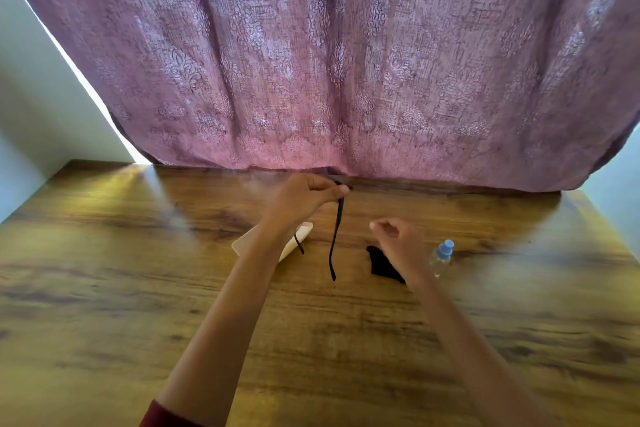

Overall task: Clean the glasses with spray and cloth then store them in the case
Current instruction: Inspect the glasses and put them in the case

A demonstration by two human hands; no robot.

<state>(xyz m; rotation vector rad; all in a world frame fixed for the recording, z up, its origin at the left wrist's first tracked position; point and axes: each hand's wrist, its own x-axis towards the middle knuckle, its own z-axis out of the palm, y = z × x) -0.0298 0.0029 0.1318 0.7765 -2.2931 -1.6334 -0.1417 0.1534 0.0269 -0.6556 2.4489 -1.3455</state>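
My left hand (304, 196) is raised above the wooden table (138, 288) and pinches the black glasses (336, 236) at the front of the frame, so the temple arms hang down toward me. Most of the lenses are hidden behind my fingers. My right hand (398, 241) hovers to the right of the glasses with its fingers loosely curled and holds nothing. A black cloth (381, 265) lies on the table under my right hand. A small clear spray bottle (441, 256) with a blue cap stands just right of that hand. The cream glasses case (298, 234) lies behind my left wrist.
A pink patterned curtain (346, 62) hangs along the table's far edge. Pale walls stand at both sides.
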